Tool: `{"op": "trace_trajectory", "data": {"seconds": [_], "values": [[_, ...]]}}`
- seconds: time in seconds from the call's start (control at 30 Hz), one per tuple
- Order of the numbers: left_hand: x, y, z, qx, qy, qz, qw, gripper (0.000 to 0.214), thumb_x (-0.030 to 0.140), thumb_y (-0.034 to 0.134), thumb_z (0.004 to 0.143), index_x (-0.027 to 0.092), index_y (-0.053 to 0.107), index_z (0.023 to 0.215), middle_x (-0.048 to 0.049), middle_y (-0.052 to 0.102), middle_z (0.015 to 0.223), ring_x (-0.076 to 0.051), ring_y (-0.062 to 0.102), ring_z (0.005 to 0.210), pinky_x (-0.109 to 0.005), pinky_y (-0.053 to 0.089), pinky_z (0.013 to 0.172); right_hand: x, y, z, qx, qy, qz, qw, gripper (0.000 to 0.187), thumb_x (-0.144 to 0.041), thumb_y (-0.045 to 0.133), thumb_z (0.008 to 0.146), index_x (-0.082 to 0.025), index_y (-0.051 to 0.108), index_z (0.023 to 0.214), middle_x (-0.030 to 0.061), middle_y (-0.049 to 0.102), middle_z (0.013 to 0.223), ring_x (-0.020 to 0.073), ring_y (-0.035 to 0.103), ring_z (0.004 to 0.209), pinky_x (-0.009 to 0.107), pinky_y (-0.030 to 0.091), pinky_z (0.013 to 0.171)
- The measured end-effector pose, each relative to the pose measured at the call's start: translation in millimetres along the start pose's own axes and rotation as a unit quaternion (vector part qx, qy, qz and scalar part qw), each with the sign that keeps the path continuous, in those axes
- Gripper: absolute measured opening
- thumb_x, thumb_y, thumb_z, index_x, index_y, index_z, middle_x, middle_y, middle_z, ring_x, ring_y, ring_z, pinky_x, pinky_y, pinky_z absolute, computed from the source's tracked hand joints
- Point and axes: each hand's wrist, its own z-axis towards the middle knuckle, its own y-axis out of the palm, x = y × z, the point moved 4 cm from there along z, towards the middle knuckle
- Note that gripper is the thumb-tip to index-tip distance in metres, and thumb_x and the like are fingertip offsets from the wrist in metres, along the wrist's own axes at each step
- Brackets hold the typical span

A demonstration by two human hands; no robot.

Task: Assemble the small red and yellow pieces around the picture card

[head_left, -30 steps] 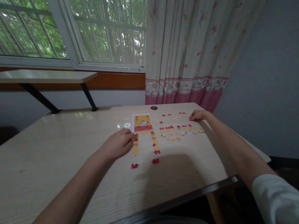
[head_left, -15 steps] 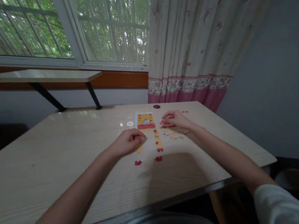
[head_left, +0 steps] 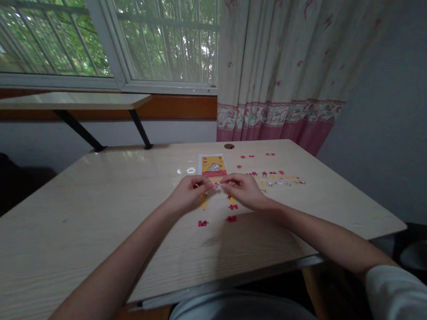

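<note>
My left hand (head_left: pixel 193 191) and my right hand (head_left: pixel 242 190) are close together above the table, fingers pinched. A small red-and-white puzzle piece (head_left: pixel 215 185) shows between their fingertips, and both hands seem to grip it. Just beyond them lies a picture sheet (head_left: pixel 214 165) with a white figure on yellow and red. Nearer me, partly covered by the hands, are yellow pieces (head_left: pixel 203 201) on the left and a red piece (head_left: pixel 233 207) on the right. Two more red pieces, one left (head_left: pixel 202 224) and one right (head_left: pixel 231 219), lie closest to me.
Loose yellow and white pieces (head_left: pixel 286 182) and a row of red ones (head_left: pixel 272 173) lie right of my right hand. Several red pieces (head_left: pixel 251 156) sit farther back. A raised shelf (head_left: pixel 70 101) stands at the table's back left, and a curtain (head_left: pixel 272 108) hangs behind.
My right hand has come left and toward me from the loose red pieces to meet my left hand. The left hand has shifted slightly, and the camera view has moved a little.
</note>
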Motion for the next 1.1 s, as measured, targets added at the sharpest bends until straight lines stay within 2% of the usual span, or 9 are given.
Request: {"op": "trace_trajectory", "data": {"seconds": [0.1,0.23,0.4,0.5,0.6,0.73,0.83,0.93,1.1], "values": [[0.3,0.0,-0.8,-0.006,0.007,-0.005,1.000,0.023,0.035,0.061,0.072,0.013,0.064,0.066,-0.0009,0.062,0.061,-0.012,0.052,0.059,-0.025,0.042,0.058,-11.3,-4.4,-2.9,0.019,-0.078,-0.097,0.992,0.020,-0.036,0.060,0.084,-0.020,0.070,0.089,0.0047,0.070,0.084,0.0136,0.060,0.072,0.027,0.048,0.068],[-0.1,1.0,-1.7,-0.015,0.021,0.004,1.000,0.024,0.036,0.060,0.073,0.013,0.064,0.066,-0.0008,0.062,0.061,-0.012,0.052,0.059,-0.024,0.040,0.057,-21.4,-2.5,-5.6,0.014,-0.157,-0.154,0.976,0.019,-0.035,0.059,0.087,-0.021,0.071,0.088,0.0038,0.070,0.081,0.0130,0.059,0.070,0.027,0.045,0.070],[3.4,0.9,-1.2,-0.024,0.032,0.014,0.999,0.028,0.040,0.060,0.074,0.013,0.065,0.070,-0.0012,0.061,0.063,-0.013,0.052,0.060,-0.025,0.042,0.060,-20.2,-3.4,-7.1,0.020,-0.175,-0.199,0.964,0.024,-0.037,0.054,0.090,-0.020,0.071,0.089,0.0052,0.070,0.083,0.0143,0.059,0.073,0.029,0.041,0.073],[7.5,-9.7,1.1,-0.015,0.058,0.037,0.998,0.034,0.045,0.056,0.078,0.013,0.065,0.077,-0.0046,0.066,0.075,-0.016,0.057,0.072,-0.028,0.045,0.069,-20.2,-7.3,-8.2,0.042,-0.180,-0.204,0.961,0.024,-0.037,0.053,0.091,-0.021,0.071,0.090,0.0054,0.070,0.086,0.0152,0.060,0.076,0.030,0.040,0.074],[5.4,-28.4,3.6,0.001,0.067,0.153,0.986,0.040,0.049,0.052,0.080,0.014,0.067,0.092,-0.0076,0.067,0.090,-0.018,0.057,0.077,-0.030,0.046,0.072,-21.3,-10.3,-9.0,0.056,-0.175,-0.203,0.962,0.023,-0.036,0.053,0.091,-0.021,0.071,0.089,0.0055,0.070,0.087,0.0153,0.060,0.077,0.030,0.038,0.075],[-3.3,-43.7,2.5,-0.040,0.115,0.325,0.938,0.044,0.046,0.052,0.082,0.013,0.064,0.108,-0.0133,0.062,0.111,-0.025,0.054,0.104,-0.041,0.041,0.094,-23.4,-8.8,-10.3,0.059,-0.184,-0.196,0.961,0.023,-0.036,0.055,0.089,-0.020,0.070,0.085,0.0049,0.070,0.083,0.0142,0.059,0.073,0.029,0.038,0.073],[-14.5,-43.4,-0.7,-0.102,0.104,0.401,0.904,0.054,0.050,0.053,0.081,0.016,0.056,0.123,-0.0143,0.056,0.124,-0.028,0.048,0.116,-0.044,0.035,0.102,-22.2,-0.1,-12.5,0.026,-0.175,-0.196,0.964,0.018,-0.034,0.060,0.086,-0.020,0.070,0.082,0.0035,0.069,0.080,0.0131,0.058,0.071,0.028,0.037,0.072],[-24.3,-38.9,-3.5,-0.152,0.059,0.436,0.885,0.068,0.057,0.054,0.078,0.018,0.046,0.134,-0.0157,0.044,0.139,-0.032,0.038,0.129,-0.045,0.031,0.106,-20.7,15.2,-16.6,-0.045,-0.153,-0.196,0.968,0.011,-0.029,0.064,0.082,-0.020,0.070,0.080,0.0009,0.069,0.077,0.0122,0.058,0.071,0.027,0.037,0.073],[-32.7,-34.4,-4.8,-0.192,-0.004,0.466,0.864,0.086,0.066,0.052,0.074,0.017,0.033,0.142,-0.0191,0.028,0.150,-0.036,0.024,0.138,-0.048,0.025,0.110,-21.1,36.6,-21.6,-0.134,-0.120,-0.210,0.961,0.008,-0.025,0.065,0.080,-0.019,0.069,0.077,0.0007,0.069,0.077,0.0125,0.060,0.075,0.026,0.038,0.076]]}}
